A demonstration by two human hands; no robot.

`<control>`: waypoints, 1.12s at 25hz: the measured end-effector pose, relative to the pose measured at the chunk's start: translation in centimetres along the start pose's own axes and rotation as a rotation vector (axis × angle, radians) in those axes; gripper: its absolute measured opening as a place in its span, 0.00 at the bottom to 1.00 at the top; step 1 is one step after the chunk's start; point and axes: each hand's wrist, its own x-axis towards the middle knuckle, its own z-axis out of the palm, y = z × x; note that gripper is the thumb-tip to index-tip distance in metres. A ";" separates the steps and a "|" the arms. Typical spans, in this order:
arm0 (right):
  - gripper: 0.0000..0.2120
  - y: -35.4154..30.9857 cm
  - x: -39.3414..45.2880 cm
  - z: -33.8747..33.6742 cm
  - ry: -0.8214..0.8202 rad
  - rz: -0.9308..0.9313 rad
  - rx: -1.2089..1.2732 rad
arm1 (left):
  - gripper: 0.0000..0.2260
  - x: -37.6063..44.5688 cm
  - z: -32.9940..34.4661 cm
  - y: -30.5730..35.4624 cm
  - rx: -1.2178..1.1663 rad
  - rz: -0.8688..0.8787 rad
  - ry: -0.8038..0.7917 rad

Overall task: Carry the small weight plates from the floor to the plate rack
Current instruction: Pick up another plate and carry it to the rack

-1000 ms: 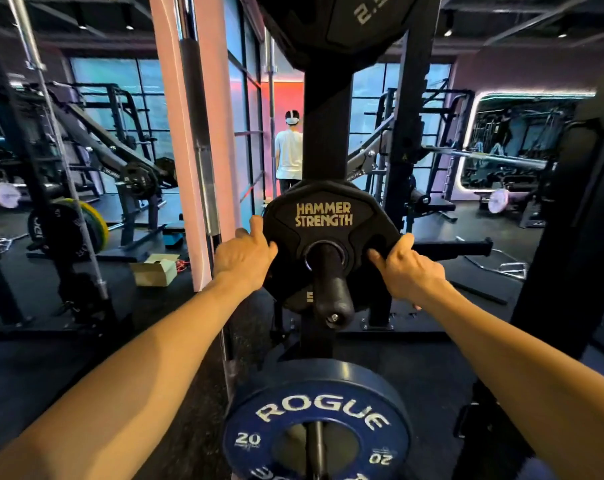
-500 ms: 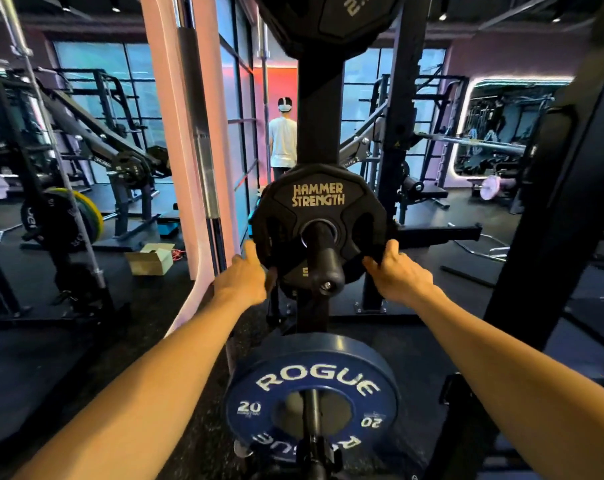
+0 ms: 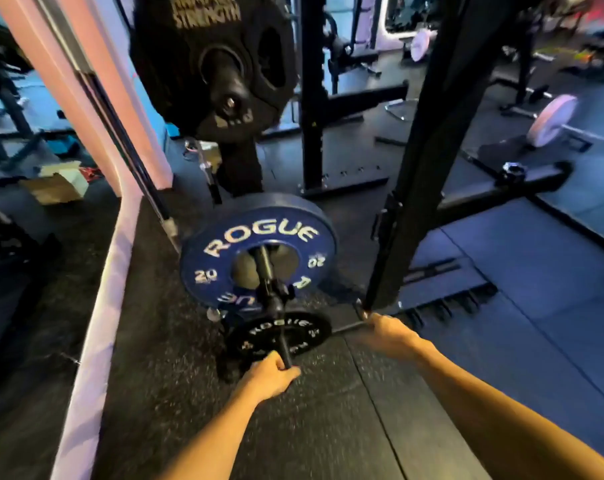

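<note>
On speckled rubber floor (image 3: 196, 393) below the rack (image 3: 428, 150), left hand (image 3: 269, 377) grips the black plate (image 3: 279, 336); right hand (image 3: 388, 336), blurred, grip unclear.

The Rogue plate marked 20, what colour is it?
Blue with white lettering, on the Rogue 20 plate; the head view shows it plainly.
</note>
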 end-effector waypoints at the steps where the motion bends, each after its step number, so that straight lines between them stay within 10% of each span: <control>1: 0.16 2.4 -1.3 3.1 -0.052 0.049 0.035 | 0.16 -0.4 2.6 -0.8 0.014 -0.024 -0.103; 11: 0.14 20.5 -20.0 21.5 -0.332 0.662 0.464 | 0.14 -5.4 20.6 -0.9 0.544 0.094 -0.666; 28: 0.13 51.8 -28.7 7.9 0.143 0.836 0.795 | 0.14 -4.8 43.8 33.7 0.752 0.389 -0.590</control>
